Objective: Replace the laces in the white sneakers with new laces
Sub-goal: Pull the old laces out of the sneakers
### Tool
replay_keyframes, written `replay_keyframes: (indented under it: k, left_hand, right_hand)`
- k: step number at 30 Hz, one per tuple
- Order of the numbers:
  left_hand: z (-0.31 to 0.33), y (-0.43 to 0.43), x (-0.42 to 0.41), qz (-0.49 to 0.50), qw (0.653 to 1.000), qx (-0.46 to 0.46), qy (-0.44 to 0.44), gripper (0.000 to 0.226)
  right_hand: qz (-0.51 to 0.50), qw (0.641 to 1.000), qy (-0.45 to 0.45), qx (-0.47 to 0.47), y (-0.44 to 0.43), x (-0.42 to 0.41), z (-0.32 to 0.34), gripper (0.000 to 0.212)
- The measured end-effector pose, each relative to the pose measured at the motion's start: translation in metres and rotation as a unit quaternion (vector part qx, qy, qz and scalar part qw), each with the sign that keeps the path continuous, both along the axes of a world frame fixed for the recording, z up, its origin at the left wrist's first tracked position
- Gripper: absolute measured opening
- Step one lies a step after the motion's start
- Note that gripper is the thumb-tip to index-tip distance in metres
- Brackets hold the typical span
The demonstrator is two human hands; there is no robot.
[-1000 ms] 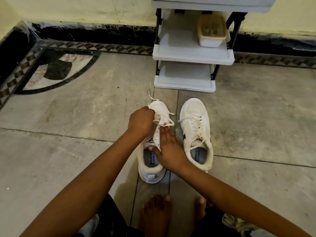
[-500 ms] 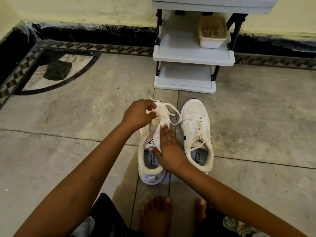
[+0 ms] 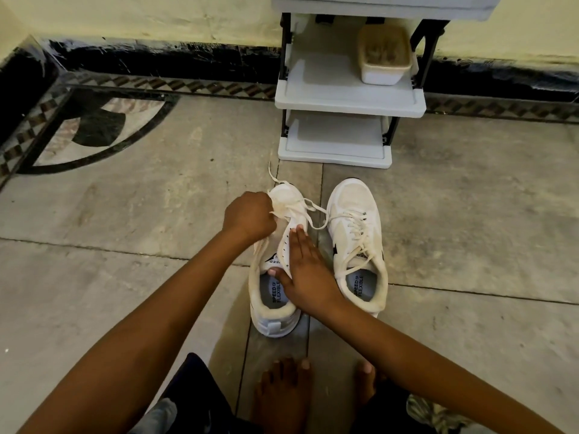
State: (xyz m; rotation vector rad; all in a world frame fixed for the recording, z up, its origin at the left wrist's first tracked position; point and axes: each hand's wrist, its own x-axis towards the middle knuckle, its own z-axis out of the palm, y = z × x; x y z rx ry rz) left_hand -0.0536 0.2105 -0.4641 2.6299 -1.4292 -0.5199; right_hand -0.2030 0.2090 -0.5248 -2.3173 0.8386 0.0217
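Observation:
Two white sneakers stand side by side on the floor, toes pointing away from me. The left sneaker (image 3: 275,296) has most eyelets bare; its loose white lace (image 3: 305,211) trails over the toe toward the other shoe. My left hand (image 3: 249,216) is curled round that lace near the toe end. My right hand (image 3: 305,270) lies flat with straight fingers on the left sneaker's right side, thumb at the tongue. The right sneaker (image 3: 357,242) is still laced.
A grey plastic shoe rack (image 3: 344,98) stands just beyond the sneakers, with a beige lidded box (image 3: 383,57) on its middle shelf. My bare feet (image 3: 283,399) are on the tiled floor below the shoes. The wall with a black skirting runs behind.
My left hand has pulled the lace back and down toward the toe after lifting it slightly left. My right hand has stayed pressed on the left sneaker.

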Motion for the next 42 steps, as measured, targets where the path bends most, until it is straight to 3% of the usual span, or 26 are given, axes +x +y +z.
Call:
replay_keyframes:
  k: [2, 4, 6, 8, 9, 10, 12, 15, 21, 25, 28, 31, 32, 34, 35, 36, 38, 40, 42]
  left_hand:
    - [0.008, 0.000, 0.007, 0.063, 0.987, -0.043, 0.142, 0.012]
    - [0.017, -0.001, 0.008, 0.119, 0.950, -0.108, 0.267, 0.018]
    - [0.021, -0.001, 0.007, 0.138, 0.928, -0.148, 0.313, 0.019]
    - [0.022, -0.002, 0.004, 0.160, 0.882, -0.184, 0.403, 0.007]
    - [0.022, -0.002, 0.005, 0.153, 0.868, -0.194, 0.431, 0.007]
    - [0.019, -0.002, 0.007, 0.138, 0.868, -0.192, 0.437, 0.022]
    - [0.012, 0.001, 0.013, 0.094, 0.914, -0.159, 0.362, 0.039]
    - [0.000, 0.009, 0.018, 0.034, 0.984, -0.085, 0.152, 0.029]
    - [-0.010, 0.005, 0.001, -0.048, 0.998, -0.037, -0.008, 0.019]
    - [-0.014, -0.002, -0.015, -0.123, 0.979, 0.004, -0.163, 0.025]
    - [-0.014, -0.002, -0.015, -0.105, 0.985, 0.016, -0.136, 0.024]
    - [-0.005, 0.001, 0.001, -0.014, 0.998, -0.030, 0.047, 0.015]
    - [0.003, 0.002, 0.005, 0.026, 0.984, -0.073, 0.159, 0.011]
    - [0.027, 0.001, 0.002, 0.084, 0.899, -0.190, 0.385, 0.012]
    - [0.038, -0.006, 0.003, 0.084, 0.875, -0.238, 0.413, 0.015]
    - [0.046, -0.013, 0.004, 0.069, 0.885, -0.258, 0.382, 0.017]
    - [0.054, -0.026, 0.010, 0.033, 0.951, -0.231, 0.204, 0.013]
    - [0.047, -0.027, 0.015, 0.002, 0.991, -0.106, 0.080, 0.009]
    - [0.028, -0.016, 0.012, -0.028, 0.998, 0.032, 0.044, 0.010]
  right_hand:
    - [0.001, 1.000, 0.000, -0.002, 0.000, 0.000, -0.001, 0.083]
    - [0.001, 1.000, 0.000, -0.003, -0.001, 0.000, -0.002, 0.083]
    - [-0.001, 1.000, 0.000, 0.000, 0.000, 0.001, -0.001, 0.084]
    - [0.000, 1.000, 0.003, 0.000, 0.000, 0.001, -0.001, 0.084]
    - [0.001, 1.000, 0.004, 0.000, -0.001, 0.001, 0.000, 0.084]
    - [0.001, 1.000, 0.005, 0.000, -0.001, 0.001, 0.000, 0.084]
    - [0.001, 1.000, 0.007, 0.001, -0.002, 0.001, 0.001, 0.084]
    - [0.002, 1.000, 0.006, -0.001, -0.001, 0.001, 0.001, 0.084]
    - [0.000, 1.000, 0.006, -0.006, 0.000, 0.001, 0.002, 0.083]
    - [-0.005, 1.000, -0.001, -0.005, 0.000, 0.001, 0.002, 0.081]
    - [-0.007, 1.000, 0.000, -0.001, 0.000, 0.002, 0.002, 0.081]
    - [-0.001, 1.000, 0.016, -0.008, 0.001, 0.002, 0.003, 0.081]
    - [-0.001, 1.000, 0.022, -0.012, 0.001, 0.002, 0.002, 0.081]
    - [-0.002, 0.999, 0.029, -0.019, 0.000, 0.004, 0.002, 0.081]
    - [-0.001, 0.999, 0.030, -0.019, -0.001, 0.005, 0.003, 0.082]
    - [0.000, 0.999, 0.031, -0.016, -0.002, 0.006, 0.004, 0.082]
    - [0.002, 0.999, 0.033, -0.009, -0.002, 0.004, 0.007, 0.082]
    - [0.004, 1.000, 0.031, -0.002, -0.001, 0.001, 0.008, 0.083]
    - [0.006, 1.000, 0.028, -0.007, -0.002, 0.002, 0.006, 0.083]
